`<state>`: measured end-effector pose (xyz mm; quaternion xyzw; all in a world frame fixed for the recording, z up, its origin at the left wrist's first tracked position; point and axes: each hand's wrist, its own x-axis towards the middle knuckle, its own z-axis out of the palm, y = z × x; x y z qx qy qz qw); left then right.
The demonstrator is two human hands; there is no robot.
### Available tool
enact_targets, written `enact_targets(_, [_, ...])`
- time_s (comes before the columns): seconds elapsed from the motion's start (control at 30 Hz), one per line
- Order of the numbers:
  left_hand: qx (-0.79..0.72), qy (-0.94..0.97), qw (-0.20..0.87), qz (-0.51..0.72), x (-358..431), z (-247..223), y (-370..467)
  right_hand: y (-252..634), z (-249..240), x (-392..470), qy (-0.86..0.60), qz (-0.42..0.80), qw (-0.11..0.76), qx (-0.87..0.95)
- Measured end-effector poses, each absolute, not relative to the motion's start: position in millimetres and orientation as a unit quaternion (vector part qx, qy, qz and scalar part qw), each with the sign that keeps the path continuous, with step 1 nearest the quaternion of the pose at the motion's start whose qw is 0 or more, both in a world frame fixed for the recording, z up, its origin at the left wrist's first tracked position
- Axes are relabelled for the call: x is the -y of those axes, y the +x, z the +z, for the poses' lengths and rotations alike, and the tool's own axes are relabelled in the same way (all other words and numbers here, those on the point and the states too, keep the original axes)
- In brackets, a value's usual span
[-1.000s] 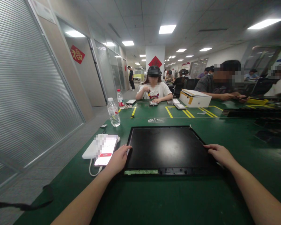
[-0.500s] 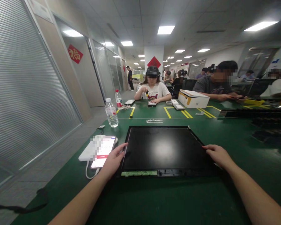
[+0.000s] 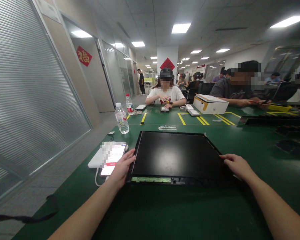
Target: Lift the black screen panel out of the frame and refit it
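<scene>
Black panel [image 3: 175, 155], held between left grip [image 3: 122, 168] and right grip [image 3: 236, 165]

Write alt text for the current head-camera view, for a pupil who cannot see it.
A person's left hand and right hand hold a flat black panel by opposite sides at a green table. A lit phone lies beside the left hand, with a clear bottle standing beyond. Across the table sits a co-worker.
</scene>
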<state>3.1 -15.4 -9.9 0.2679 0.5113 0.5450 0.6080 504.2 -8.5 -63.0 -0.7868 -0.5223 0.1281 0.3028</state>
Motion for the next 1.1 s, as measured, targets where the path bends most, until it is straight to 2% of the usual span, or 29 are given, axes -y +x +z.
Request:
enact_targets(0.33, [-0.505, 0.252, 0.627, 0.537, 15.6, -11.2, 6.4, 503.4, -65.0, 7.8, -0.789, 0.130, 0.300, 0.521])
enact_targets(1.1, [-0.516, 0.355, 0.609, 0.486, 18.9, -11.1, 1.5, 506.3, -66.3, 6.4, -0.788, 0.130, 0.290, 0.528])
